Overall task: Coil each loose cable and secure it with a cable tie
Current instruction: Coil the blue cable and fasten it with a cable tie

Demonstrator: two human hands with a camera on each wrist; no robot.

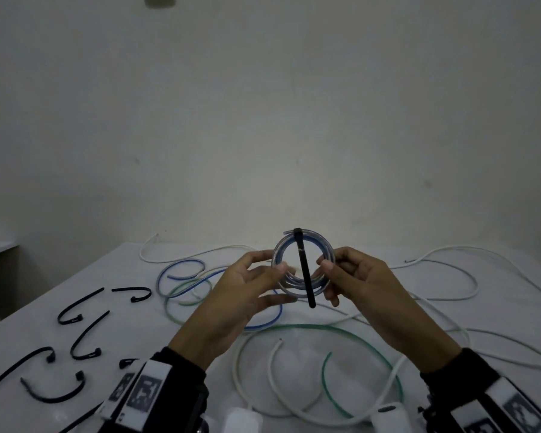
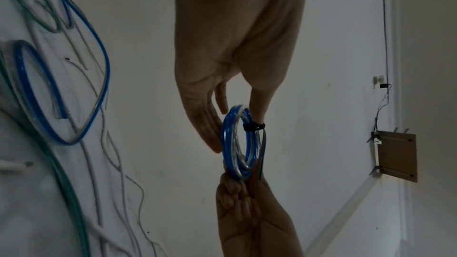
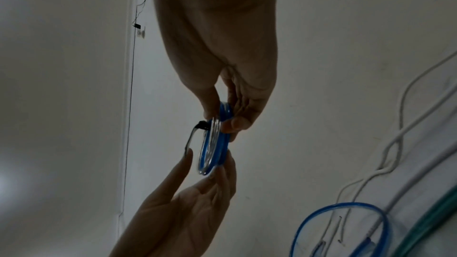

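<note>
Surface: white desk [image 1: 132, 332] with loose cables [image 1: 325, 328]; white wall [image 1: 263, 120] behind.
Tubing coil [image 1: 325, 245]: raised above desk, upright, opening toward person; cable tie [image 1: 305, 276] tail points down.
Hands: left hand [image 1: 247, 292] and right hand [image 1: 366, 282] pinch opposite rims.

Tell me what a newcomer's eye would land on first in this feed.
The coil of blue and clear cable, raised mid-frame above the table in the grip of the left hand and right hand. A black cable tie circles its top, its tail hanging straight across the ring. Next, loose black ties lie on the table's left, and blue, green and white cables sprawl beneath the hands.
</note>
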